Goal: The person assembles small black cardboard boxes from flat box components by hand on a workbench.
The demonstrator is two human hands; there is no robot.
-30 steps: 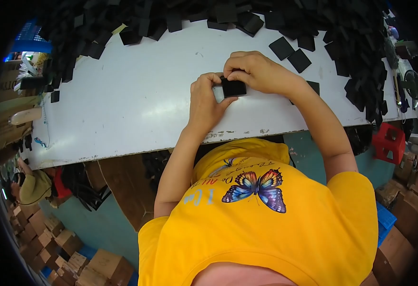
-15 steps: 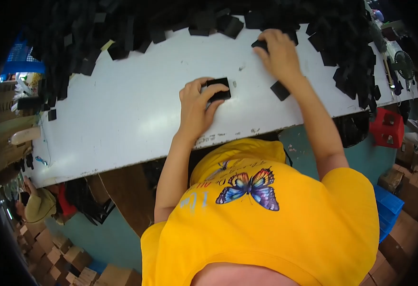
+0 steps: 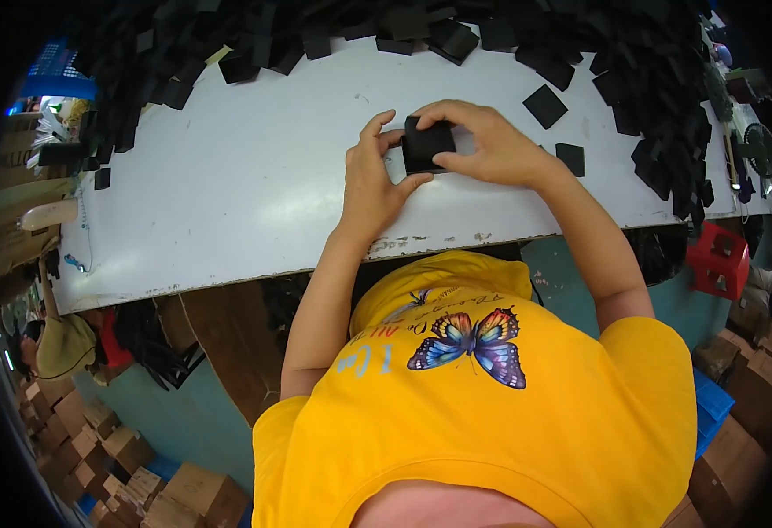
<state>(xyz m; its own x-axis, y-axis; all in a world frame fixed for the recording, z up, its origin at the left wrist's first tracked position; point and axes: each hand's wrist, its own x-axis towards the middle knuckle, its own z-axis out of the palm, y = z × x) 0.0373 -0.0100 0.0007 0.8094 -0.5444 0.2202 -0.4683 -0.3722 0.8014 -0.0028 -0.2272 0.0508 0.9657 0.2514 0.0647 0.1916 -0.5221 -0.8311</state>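
Observation:
A small black square box [image 3: 428,148] is between my two hands over the white table. My right hand [image 3: 496,145] grips its upper piece from the right, fingers at the far edge and thumb at the near edge. My left hand [image 3: 373,180] steadies the box from the left; its index finger is raised, another finger touches the side, and the thumb lies along the near corner. Whether the box is two pieces fitted together is hard to see. To the right lie two loose black square pieces, one tilted [image 3: 545,106] and one nearer [image 3: 570,159].
A big heap of black boxes [image 3: 254,40] lines the far side and both sides of the white table [image 3: 227,194]. A red stool [image 3: 719,260] stands at the right below the edge. Cardboard boxes [image 3: 197,497] cover the floor at left. A small fan [image 3: 760,150] is at far right.
My right hand has come from the far heap to the left with a black piece, onto the box at my left hand. My left hand has loosened its fingers; the view has shifted slightly.

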